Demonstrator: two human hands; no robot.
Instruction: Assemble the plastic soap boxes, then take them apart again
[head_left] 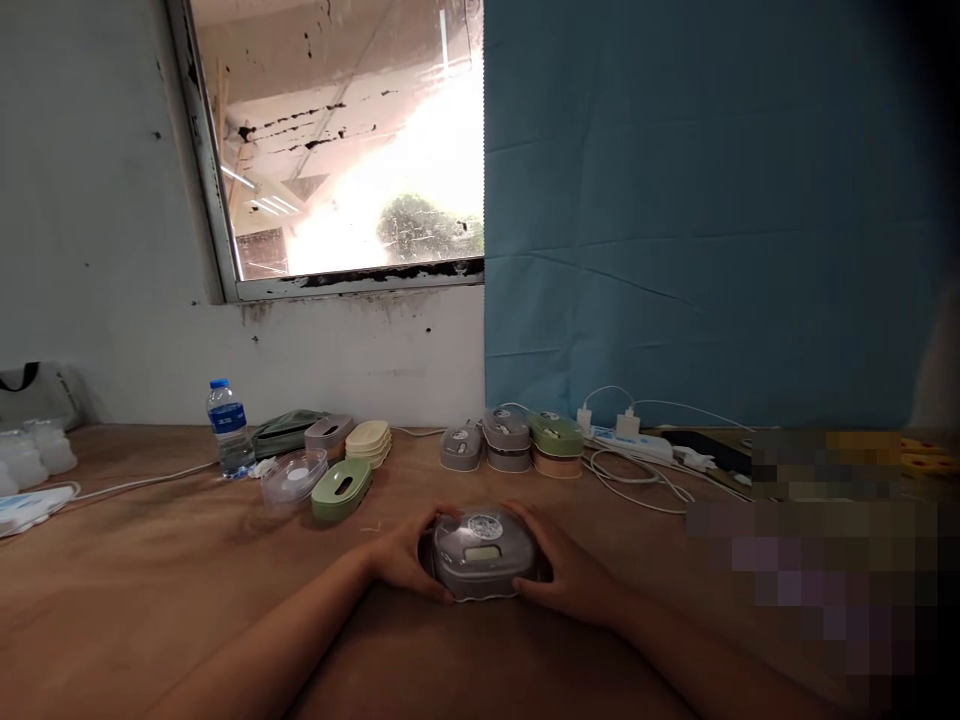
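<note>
A grey lunch box (484, 575) with a see-through lid sits on the brown table in front of me. Its lid carries a round patterned sticker and has a pale slot near the front. My left hand (411, 558) wraps around the box's left side, thumb at the lower front edge. On the opposite side, my right hand (559, 560) grips it the same way, fingers reaching towards the back. Both hands are closed on the box, and its far side is partly hidden.
Behind stand a small grey box (460, 448), stacked grey boxes (508, 440) and a green-lidded box (556, 440). Further left are a green tray (342, 490), cream lids (369, 442), a clear lid (295, 475) and a water bottle (229, 430). Cables and a power strip (634, 442) lie right.
</note>
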